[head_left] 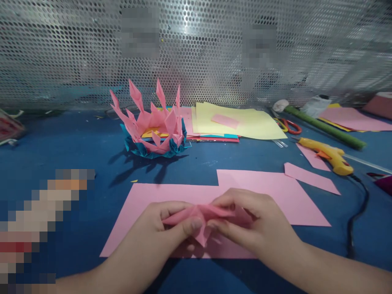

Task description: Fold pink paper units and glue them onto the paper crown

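Note:
Between both hands is a folded pink paper piece (199, 216), with pointed flaps to the sides and one tip pointing down toward me. My left hand (165, 232) pinches its left part, thumb in front and fingers mostly hidden behind. On the other side my right hand (254, 220) grips the right flaps between thumb and fingers. Beneath them lies a flat pink sheet (131, 204), and a second pink sheet (257, 177) overlaps it at the right. Farther back stands a ring of folded pink paper points (153, 126) with a crinkled blue paper base (153, 154).
A yellow glue gun (327, 153) with a black cord lies on the blue table (76, 151) at right, near narrow pink strips (312, 178). Behind are yellow sheets (245, 122), red-handled scissors (291, 126) and a green stick (324, 126). A perforated metal panel (199, 49) closes the back.

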`<state>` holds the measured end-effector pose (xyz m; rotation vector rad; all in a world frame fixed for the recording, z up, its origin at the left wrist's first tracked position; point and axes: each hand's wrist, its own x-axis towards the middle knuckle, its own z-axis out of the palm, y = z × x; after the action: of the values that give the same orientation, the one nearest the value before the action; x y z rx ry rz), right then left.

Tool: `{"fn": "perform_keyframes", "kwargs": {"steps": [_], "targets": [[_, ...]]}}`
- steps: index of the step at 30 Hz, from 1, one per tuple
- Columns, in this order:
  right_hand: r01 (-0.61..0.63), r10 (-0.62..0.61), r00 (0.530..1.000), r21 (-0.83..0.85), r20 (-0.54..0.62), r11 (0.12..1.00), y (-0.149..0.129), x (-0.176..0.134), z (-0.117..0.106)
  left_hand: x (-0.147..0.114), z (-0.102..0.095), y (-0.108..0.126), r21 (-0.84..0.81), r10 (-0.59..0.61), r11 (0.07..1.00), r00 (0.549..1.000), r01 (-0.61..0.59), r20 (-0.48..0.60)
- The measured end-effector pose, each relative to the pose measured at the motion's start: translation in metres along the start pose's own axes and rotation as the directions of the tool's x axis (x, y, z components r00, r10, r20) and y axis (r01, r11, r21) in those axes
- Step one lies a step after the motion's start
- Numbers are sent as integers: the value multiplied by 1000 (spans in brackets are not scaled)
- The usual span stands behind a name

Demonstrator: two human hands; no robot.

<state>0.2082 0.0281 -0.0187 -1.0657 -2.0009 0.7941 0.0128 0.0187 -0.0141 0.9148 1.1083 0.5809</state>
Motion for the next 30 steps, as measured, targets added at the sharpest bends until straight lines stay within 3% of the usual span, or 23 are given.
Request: {"fn": "perform_keyframes", "kwargs": {"steps": [3, 6, 11, 16, 22, 25, 27, 30], "targets": [[174, -174, 984, -16, -31, 985, -2, -2, 0, 2, 0, 1, -20, -14, 1000, 1000, 14, -6], [369, -377, 925, -121, -49, 921, -1, -7, -2, 2, -1, 0, -20, -18, 1000, 1000, 19, 8], [444, -448, 892, -299, 61, 845, 5, -13, -5, 1, -4, -1, 41, 45, 998, 998, -46, 38], [571, -538, 820, -360, 196, 738, 5, -12, -7, 1, -5, 0, 76, 58, 995, 997, -62, 54], [636, -645, 757, -354, 111, 686, 2, -16, -4, 1, -4, -1, 198, 60, 978, 998, -57, -5], [609, -613, 782, -338, 108, 717, 1, -19, -2, 0, -5, -1, 249, 72, 966, 997, -66, -14], [552, -552, 828, -310, 97, 774, -1, -19, -2, 0, -4, -1, 271, 108, 957, 994, -100, -15], [399, -411, 912, -214, -11, 892, -4, -17, -2, 0, -4, 0, 307, 133, 944, 991, -123, -12]]}}
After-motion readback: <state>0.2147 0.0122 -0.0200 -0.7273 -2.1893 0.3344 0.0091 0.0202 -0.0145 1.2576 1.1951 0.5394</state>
